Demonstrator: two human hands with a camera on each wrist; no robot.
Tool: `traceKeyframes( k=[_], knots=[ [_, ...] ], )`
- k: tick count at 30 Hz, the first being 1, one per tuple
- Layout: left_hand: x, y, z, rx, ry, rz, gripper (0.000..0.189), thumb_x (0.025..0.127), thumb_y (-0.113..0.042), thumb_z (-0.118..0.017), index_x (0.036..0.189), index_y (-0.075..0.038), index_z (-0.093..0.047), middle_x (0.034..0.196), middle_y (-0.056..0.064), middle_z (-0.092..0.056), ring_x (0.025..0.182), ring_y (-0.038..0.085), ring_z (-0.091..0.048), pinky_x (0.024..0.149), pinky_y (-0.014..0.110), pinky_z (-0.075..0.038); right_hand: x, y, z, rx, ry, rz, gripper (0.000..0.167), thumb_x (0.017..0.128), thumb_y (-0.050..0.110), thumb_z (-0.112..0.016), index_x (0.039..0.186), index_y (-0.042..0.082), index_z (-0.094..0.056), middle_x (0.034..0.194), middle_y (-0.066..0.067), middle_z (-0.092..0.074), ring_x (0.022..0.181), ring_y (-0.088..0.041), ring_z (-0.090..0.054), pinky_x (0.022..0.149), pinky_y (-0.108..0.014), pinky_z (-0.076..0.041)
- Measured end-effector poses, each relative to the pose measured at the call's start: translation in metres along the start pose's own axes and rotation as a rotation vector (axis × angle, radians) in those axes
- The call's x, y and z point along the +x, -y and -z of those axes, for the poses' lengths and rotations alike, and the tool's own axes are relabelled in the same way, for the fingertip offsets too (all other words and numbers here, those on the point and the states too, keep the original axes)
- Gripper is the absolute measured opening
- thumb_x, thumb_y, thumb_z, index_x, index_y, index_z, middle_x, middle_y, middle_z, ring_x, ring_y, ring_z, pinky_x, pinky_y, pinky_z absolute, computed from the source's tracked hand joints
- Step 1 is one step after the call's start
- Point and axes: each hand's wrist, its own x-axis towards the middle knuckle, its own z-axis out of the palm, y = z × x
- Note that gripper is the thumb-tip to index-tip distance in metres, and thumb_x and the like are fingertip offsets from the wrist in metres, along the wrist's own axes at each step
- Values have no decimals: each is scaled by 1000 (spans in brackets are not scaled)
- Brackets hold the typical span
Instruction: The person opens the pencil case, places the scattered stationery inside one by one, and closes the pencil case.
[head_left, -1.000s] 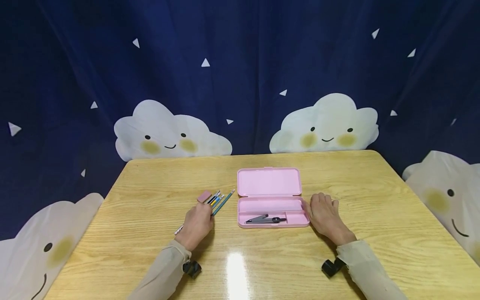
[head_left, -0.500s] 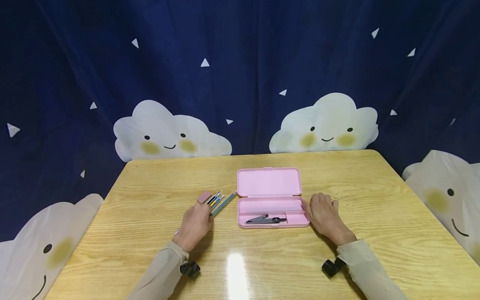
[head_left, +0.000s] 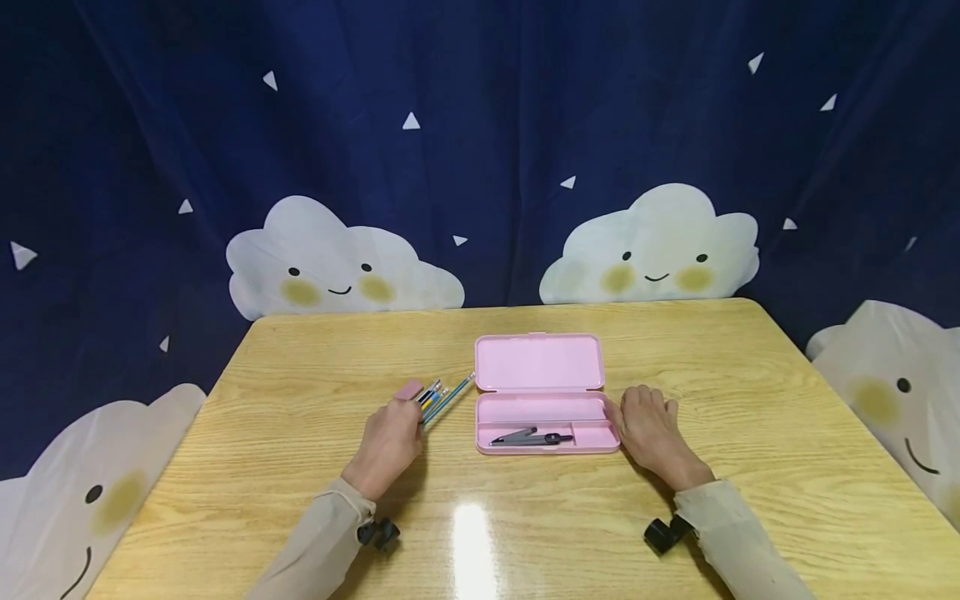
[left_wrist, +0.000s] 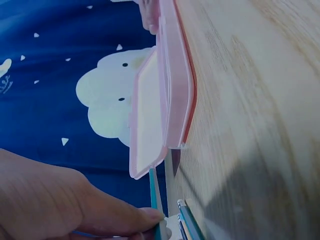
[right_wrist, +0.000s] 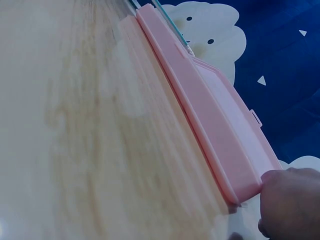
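Observation:
In the head view my left hand (head_left: 386, 442) pinches a teal pencil (head_left: 448, 400) between thumb and finger. The left wrist view shows this pencil (left_wrist: 156, 192) raised at a slant off the table, its far end near the case's lid. Several other pencils or pens (head_left: 430, 397) lie just beyond the hand, beside a pink eraser (head_left: 409, 389) partly covered by it. A pink pencil case (head_left: 538, 407) stands with its lid up, and a grey drawing compass (head_left: 531, 438) lies in its front compartment. My right hand (head_left: 651, 437) grips the case's right end, thumb at the rim.
The case's raised lid (head_left: 538, 362) leans back at its far side. All of it sits on a wooden table (head_left: 570, 525), with a dark blue cloud-print curtain (head_left: 495, 150) behind the far edge.
The teal pencil has shifted right and up, its far end now at the case's left edge. A pencil end left of my left hand has gone from sight. The right hand stays put.

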Motion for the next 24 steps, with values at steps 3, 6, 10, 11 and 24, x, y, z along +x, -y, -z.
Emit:
traceKeyframes(
  k=[3, 6, 10, 11, 24],
  knots=[
    [2, -3, 2, -14, 13, 0, 29, 73, 11, -66, 56, -7, -51, 58, 5, -52, 50, 15, -47, 43, 33, -43, 0, 0, 0, 3, 5, -1, 40, 103, 37, -39, 81, 3, -45, 77, -9, -39, 79, -32, -39, 71, -45, -25],
    [3, -4, 3, -15, 16, 0, 30, 72, 12, -66, 55, -8, -50, 58, 4, -52, 50, 14, -46, 44, 32, -44, 0, -1, 0, -2, 13, -2, 41, 103, 38, -38, 82, 4, -45, 77, -9, -39, 79, -31, -38, 71, -45, -25],
    [4, -6, 5, -13, 23, 10, 30, 73, 12, -65, 55, -7, -51, 57, 4, -52, 49, 14, -46, 43, 31, -43, 1, -2, -1, -10, 15, -6, 40, 103, 38, -38, 82, 4, -44, 78, -9, -39, 79, -31, -38, 71, -45, -25],
    [4, -7, 6, -12, 18, 8, 29, 73, 11, -66, 55, -7, -52, 57, 4, -52, 50, 14, -47, 44, 32, -44, 1, -2, -1, -10, 13, -7, 40, 103, 37, -38, 82, 4, -44, 78, -9, -39, 79, -31, -38, 71, -45, -25],
    [27, -33, -6, -61, -36, -269, 24, 72, 7, -75, 63, -10, -60, 65, 0, -57, 59, 14, -54, 53, 31, -45, 0, -2, 0, 6, 14, -6, 40, 103, 38, -37, 82, 4, -45, 78, -9, -39, 80, -31, -38, 70, -44, -24]
  ],
)
